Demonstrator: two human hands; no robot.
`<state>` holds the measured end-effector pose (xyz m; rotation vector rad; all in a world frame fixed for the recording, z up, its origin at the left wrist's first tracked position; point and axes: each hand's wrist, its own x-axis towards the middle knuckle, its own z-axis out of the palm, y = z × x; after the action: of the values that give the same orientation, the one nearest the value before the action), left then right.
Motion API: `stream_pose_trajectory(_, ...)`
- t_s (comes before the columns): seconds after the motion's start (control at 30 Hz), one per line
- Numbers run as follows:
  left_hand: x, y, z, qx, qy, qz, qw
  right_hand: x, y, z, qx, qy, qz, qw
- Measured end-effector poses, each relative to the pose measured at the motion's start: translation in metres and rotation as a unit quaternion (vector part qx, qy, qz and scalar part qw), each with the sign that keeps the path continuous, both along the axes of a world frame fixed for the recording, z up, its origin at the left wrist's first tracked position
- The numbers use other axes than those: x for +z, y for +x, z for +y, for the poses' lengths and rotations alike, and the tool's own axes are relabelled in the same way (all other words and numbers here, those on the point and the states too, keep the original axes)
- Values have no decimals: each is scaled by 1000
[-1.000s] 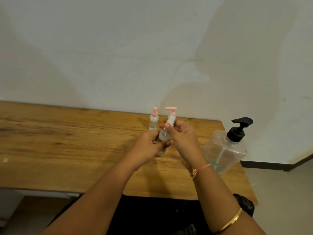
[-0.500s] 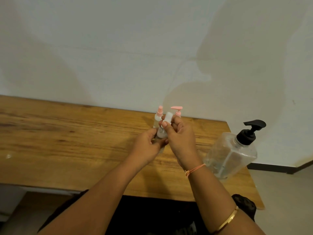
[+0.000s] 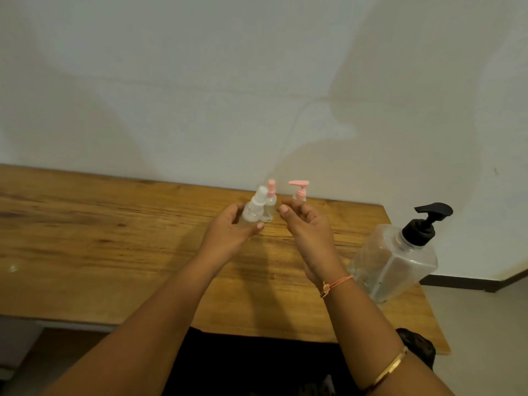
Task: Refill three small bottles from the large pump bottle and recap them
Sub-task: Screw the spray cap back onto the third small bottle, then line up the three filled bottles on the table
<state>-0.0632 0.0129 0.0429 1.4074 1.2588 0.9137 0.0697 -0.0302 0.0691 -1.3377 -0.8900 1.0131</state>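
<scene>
My left hand (image 3: 232, 227) grips a small clear bottle with a white cap (image 3: 253, 209), held tilted above the table. My right hand (image 3: 307, 224) hovers just to its right, fingers loosely curled, holding nothing. Behind the held bottle stands a small clear bottle with a pink spray top (image 3: 270, 202). A third small bottle with a pink pump top (image 3: 299, 190) stands behind my right hand, its body mostly hidden. The large clear pump bottle with a black pump (image 3: 400, 252) stands at the table's right end.
The wooden table (image 3: 114, 238) runs along a white wall. Its right edge lies just past the large bottle, with floor beyond. A dark object shows below the table's front edge near my right forearm.
My right hand has let go of the white cap and drawn away to the right. My left hand has moved the bottle slightly left. The two pink-topped bottles now show between the hands.
</scene>
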Motion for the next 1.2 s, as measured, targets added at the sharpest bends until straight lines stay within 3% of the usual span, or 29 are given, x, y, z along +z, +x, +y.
stream_pose_trajectory(0.17, -16, -3, 28, 65, 13, 47, 997, -12, 13, 6, -54, -85, -70, 992)
stream_pose_trajectory(0.37, -40, 11, 56, 71, 28, 85, 993, -25, 24, 16, -70, -141, -115, 981)
stream_pose_trajectory(0.73, -58, 20, 85, 86, 46, 118, 988, -38, 31, 31, -97, -130, -139, 977)
stream_pose_trajectory(1.07, -70, 17, 89, 61, 21, 101, 993, -47, 32, 50, -163, -115, -94, 975)
stream_pose_trajectory(1.2, -74, 24, 78, 102, 40, 126, 986, -50, 37, 65, -173, -95, -80, 977)
